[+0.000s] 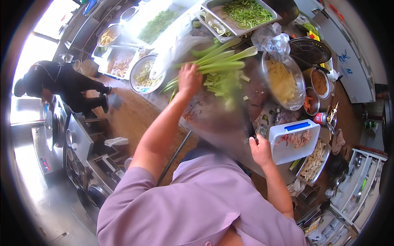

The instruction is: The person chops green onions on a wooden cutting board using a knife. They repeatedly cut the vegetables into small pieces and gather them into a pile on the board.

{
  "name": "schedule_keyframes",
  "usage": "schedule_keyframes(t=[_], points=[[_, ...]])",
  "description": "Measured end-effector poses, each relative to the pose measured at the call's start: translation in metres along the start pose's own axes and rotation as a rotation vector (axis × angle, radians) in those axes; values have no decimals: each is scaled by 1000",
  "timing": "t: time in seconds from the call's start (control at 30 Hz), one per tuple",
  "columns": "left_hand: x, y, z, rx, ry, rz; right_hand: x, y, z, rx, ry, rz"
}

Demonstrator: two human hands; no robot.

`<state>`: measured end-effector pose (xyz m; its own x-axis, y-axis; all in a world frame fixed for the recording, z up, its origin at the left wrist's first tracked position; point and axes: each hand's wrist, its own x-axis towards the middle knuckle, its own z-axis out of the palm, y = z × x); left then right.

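My left hand (189, 79) grips a bunch of celery stalks (221, 63) lying crosswise over the work table. Their pale thick ends point to the right and their thinner green ends stick out left of the hand. Just below the stalks is a heap of cut celery pieces (223, 84), partly blurred. My right hand (261, 149) is closed around the dark handle of a knife (248, 123). Its blade reaches up and away beside the cutting surface (209, 115), right of the cut pieces. The blade's far part is hard to make out.
To the right stand a metal bowl of yellow strips (281, 81) and a white plastic bin of raw meat (294, 140). A tray of chopped greens (246, 13) is at the back. Left of my hand sits a bowl of chopped vegetables (147, 75). Another person (61, 83) bends over at far left.
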<state>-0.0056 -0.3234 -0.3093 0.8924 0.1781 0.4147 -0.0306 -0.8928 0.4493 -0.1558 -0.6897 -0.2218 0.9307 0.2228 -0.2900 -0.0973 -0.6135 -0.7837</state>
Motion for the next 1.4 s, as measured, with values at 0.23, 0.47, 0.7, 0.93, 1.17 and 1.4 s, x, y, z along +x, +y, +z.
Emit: schedule_keyframes(t=[0.23, 0.47, 0.7, 0.93, 1.17, 1.4], points=[[39, -9, 15, 238, -365, 169, -2, 11, 13, -107, 201, -98], [15, 21, -20, 197, -173, 244, 4, 5, -1, -97, 164, -40], [-32, 79, 39, -472, -348, -89, -1, 4, -5, -65, 105, -44], [-37, 83, 59, -286, -313, -195, -14, 0, -17, 107, 227, -7], [-38, 8, 26, 223, -255, 61, -16, 7, -13, 130, 207, -41], [-45, 13, -48, -107, -423, -42, -26, 8, -13, 196, 196, -2]])
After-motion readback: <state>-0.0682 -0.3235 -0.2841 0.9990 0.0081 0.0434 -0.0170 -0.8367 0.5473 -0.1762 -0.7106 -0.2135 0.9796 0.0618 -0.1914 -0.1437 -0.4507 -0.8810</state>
